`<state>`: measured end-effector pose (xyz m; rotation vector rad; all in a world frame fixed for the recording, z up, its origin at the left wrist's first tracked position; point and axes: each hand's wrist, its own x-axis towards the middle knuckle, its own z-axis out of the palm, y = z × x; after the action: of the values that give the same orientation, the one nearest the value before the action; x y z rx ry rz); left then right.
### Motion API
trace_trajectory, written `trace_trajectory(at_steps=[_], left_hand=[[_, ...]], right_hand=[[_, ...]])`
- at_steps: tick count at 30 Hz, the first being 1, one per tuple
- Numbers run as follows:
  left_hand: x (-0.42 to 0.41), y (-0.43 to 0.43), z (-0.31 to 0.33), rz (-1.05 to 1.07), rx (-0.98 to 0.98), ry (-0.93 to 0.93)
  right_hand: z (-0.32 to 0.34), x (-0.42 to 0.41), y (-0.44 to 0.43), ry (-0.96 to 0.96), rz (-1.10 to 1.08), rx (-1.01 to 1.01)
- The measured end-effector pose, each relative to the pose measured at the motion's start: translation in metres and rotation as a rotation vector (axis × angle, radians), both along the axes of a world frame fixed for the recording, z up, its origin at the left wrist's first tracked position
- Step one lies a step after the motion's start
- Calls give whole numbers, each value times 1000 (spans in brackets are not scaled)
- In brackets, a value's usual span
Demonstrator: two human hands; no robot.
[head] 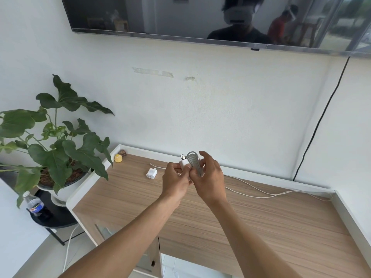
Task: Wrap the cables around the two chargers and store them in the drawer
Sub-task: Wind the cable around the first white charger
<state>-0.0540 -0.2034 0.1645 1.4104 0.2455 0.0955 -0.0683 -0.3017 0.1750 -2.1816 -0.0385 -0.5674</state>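
Note:
Above the wooden cabinet top point(261, 223) I hold a white charger block point(184, 163) with a grey cable point(195, 162) wound in several loops around it. My left hand point(175, 182) grips the block from below and the left. My right hand point(210, 177) holds the grey cable coils on the right side. A second, smaller white charger point(151, 173) lies on the cabinet top to the left of my hands. Its thin white cable point(259, 192) trails loose across the top towards the right. The drawer front is hidden under my arms.
A large potted plant point(54, 149) stands to the left on a black stand, with a cola bottle point(35, 205) beside it. A small yellow object point(118, 158) sits in the cabinet's back left corner. A wall-mounted TV point(200, 19) hangs above; a black wire point(317, 125) runs down the wall.

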Motion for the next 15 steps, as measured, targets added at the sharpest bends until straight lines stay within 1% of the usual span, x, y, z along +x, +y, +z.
trace_trajectory(at_steps=[3, 7, 10, 12, 15], left_hand=[[0, 2, -3, 10, -20, 13], [1, 6, -9, 4, -1, 39], [3, 9, -10, -11, -13, 60], [5, 10, -9, -33, -33, 74], [8, 10, -7, -78, -66, 78]], right_hand=[[-3, 2, -1, -1, 22, -2], [-10, 4, -5, 11, 66, 80], [-12, 5, -7, -8, 90, 79], [-11, 6, -8, 25, 70, 162], [-9, 12, -11, 157, 42, 380]])
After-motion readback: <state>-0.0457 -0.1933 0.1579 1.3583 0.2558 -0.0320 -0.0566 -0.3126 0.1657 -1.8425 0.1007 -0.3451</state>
